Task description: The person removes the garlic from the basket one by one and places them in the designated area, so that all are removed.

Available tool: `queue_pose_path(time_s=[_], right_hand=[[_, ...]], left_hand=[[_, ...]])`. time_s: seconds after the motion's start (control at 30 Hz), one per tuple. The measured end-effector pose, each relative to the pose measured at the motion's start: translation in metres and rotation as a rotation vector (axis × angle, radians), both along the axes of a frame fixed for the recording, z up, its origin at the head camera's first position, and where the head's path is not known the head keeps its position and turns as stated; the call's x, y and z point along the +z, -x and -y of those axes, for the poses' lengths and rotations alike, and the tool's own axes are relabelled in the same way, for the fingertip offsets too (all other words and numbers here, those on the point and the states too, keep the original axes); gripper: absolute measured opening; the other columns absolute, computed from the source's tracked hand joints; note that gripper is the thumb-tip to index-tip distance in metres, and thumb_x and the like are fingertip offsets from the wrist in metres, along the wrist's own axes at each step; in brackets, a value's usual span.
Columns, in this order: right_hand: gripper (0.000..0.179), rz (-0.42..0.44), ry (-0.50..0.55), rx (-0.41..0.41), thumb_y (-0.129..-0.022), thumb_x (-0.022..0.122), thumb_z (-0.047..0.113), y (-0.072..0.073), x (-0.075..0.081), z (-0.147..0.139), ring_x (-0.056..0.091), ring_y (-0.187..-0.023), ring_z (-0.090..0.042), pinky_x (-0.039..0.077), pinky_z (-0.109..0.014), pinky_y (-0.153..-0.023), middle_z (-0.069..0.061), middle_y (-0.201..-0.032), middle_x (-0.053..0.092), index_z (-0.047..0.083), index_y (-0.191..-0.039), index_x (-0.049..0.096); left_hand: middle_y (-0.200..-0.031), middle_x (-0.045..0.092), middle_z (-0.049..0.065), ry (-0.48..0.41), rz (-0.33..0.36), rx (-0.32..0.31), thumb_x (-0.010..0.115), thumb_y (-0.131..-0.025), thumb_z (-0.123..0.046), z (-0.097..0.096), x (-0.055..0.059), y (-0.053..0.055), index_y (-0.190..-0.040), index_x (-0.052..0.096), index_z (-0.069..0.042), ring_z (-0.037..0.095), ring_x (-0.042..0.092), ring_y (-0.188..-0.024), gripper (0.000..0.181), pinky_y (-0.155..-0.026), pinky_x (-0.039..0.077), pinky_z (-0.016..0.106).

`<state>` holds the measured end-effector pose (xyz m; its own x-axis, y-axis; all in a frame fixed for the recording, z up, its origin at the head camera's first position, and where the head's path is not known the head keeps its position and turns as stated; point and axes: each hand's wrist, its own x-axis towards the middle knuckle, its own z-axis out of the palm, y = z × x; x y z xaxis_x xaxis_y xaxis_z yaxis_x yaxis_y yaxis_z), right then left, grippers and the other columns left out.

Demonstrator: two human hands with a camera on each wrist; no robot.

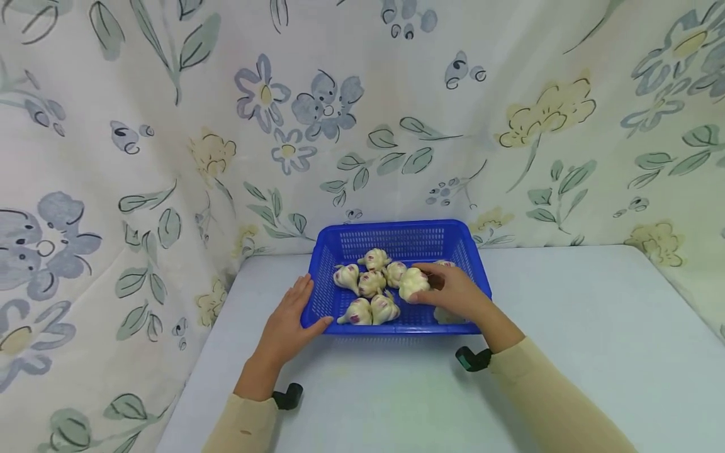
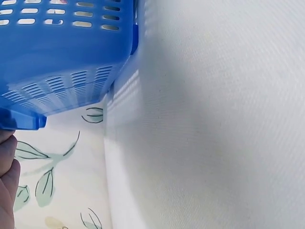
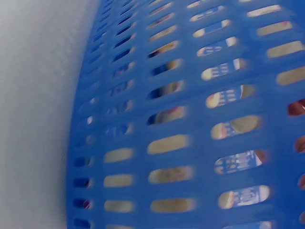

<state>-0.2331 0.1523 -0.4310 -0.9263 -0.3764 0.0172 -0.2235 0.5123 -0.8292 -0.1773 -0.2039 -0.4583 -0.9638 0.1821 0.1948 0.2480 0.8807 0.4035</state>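
Observation:
A blue slotted plastic basket stands on the white table with several garlic bulbs inside, whitish with purple streaks. My right hand reaches over the basket's right part and holds one garlic bulb between thumb and fingers. Other bulbs beneath that hand are partly hidden by it. At the left front corner my left hand rests against the rim, fingers straight along the left side and thumb on the front edge. In the left wrist view, its fingers touch the rim's underside.
White table surface extends around the basket. Behind and to the left hangs a curtain printed with flowers and leaves. Black wrist cameras sit below both hands. The basket's slotted wall fills most of the right wrist view.

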Motion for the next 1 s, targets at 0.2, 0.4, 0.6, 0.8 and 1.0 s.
queue_pose_path(time_s=[0.2,0.4,0.6,0.8,1.0], right_hand=[[0.078,0.0,0.149,-0.047,-0.079,0.08,0.047,-0.004,-0.003,-0.011,0.057,-0.126,-0.029,0.051,-0.045,-0.1,-0.009,-0.14,0.057,0.016,-0.144,0.05],[0.075,-0.059,0.231,-0.108,-0.084,0.077,0.041,-0.006,0.001,-0.023,0.058,-0.125,-0.028,0.054,-0.034,-0.096,-0.01,-0.139,0.057,0.014,-0.147,0.047],[0.07,-0.119,0.306,-0.23,-0.087,0.074,0.039,-0.009,0.013,-0.035,0.061,-0.121,-0.022,0.052,-0.014,-0.088,-0.009,-0.139,0.058,0.018,-0.148,0.047],[0.069,-0.112,0.399,-0.306,-0.088,0.075,0.032,-0.012,0.019,-0.042,0.06,-0.116,-0.004,0.05,-0.011,-0.088,-0.012,-0.143,0.054,0.015,-0.148,0.046],[0.065,-0.146,0.501,-0.31,-0.089,0.074,0.021,-0.008,0.017,-0.055,0.061,-0.113,-0.002,0.051,-0.012,-0.089,-0.009,-0.14,0.057,0.012,-0.147,0.046]], left_hand=[[-0.164,0.022,0.002,-0.024,0.025,0.008,0.058,-0.088,-0.065,-0.004,-0.004,0.0,-0.156,0.028,-0.012,0.028,0.021,-0.151,0.091,-0.117,0.027,0.056],[-0.164,0.021,-0.002,-0.044,0.042,0.025,0.06,-0.087,-0.063,-0.006,-0.006,0.0,-0.156,0.028,-0.015,0.026,0.02,-0.152,0.09,-0.116,0.028,0.056],[-0.164,0.02,-0.004,-0.04,0.044,0.044,0.061,-0.087,-0.062,-0.005,-0.003,0.0,-0.156,0.028,-0.016,0.026,0.021,-0.151,0.09,-0.116,0.028,0.055],[-0.164,0.022,-0.003,-0.034,0.024,0.044,0.062,-0.088,-0.06,-0.004,0.0,-0.001,-0.156,0.028,-0.015,0.026,0.021,-0.151,0.088,-0.116,0.029,0.055],[-0.164,0.021,-0.003,-0.021,0.025,0.059,0.063,-0.088,-0.058,-0.005,0.001,-0.002,-0.157,0.027,-0.016,0.028,0.022,-0.151,0.088,-0.114,0.03,0.057]])
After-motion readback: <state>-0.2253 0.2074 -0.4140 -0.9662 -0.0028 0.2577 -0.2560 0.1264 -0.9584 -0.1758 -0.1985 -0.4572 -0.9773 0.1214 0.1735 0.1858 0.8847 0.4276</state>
